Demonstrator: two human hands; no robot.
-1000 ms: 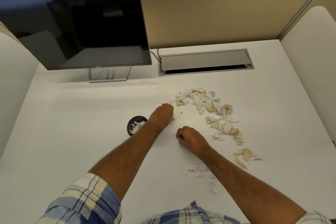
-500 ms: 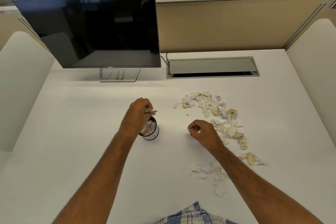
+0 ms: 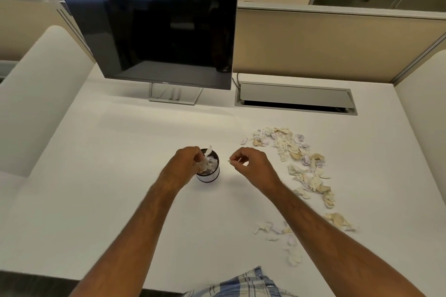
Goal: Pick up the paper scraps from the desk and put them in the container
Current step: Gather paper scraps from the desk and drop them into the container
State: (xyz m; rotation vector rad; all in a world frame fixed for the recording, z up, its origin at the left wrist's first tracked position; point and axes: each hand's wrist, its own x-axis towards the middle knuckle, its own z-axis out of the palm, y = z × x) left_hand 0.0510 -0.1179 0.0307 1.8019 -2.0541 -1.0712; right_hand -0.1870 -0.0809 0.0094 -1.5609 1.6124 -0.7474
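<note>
A small round container (image 3: 210, 175) with a dark rim and white wall stands mid-desk, filled with crumpled scraps. My left hand (image 3: 187, 164) hovers over its left rim, fingers pinched on paper scraps (image 3: 207, 154) at the mouth. My right hand (image 3: 251, 164) is just right of the container, thumb and finger pinched on a tiny white scrap (image 3: 229, 161). A long curved heap of cream and lilac paper scraps (image 3: 299, 159) lies on the white desk (image 3: 120, 176) to the right. A smaller scatter of scraps (image 3: 282, 234) lies near the front edge.
A dark monitor (image 3: 159, 36) on a silver stand sits at the back left. A grey cable hatch (image 3: 294, 97) is set into the desk at the back right. Beige partition panels wall the desk at the back and sides.
My left hand carried scraps from the heap's left end to the container and now holds them at its mouth. My right hand rose and moved left towards the container, pinching a small scrap.
</note>
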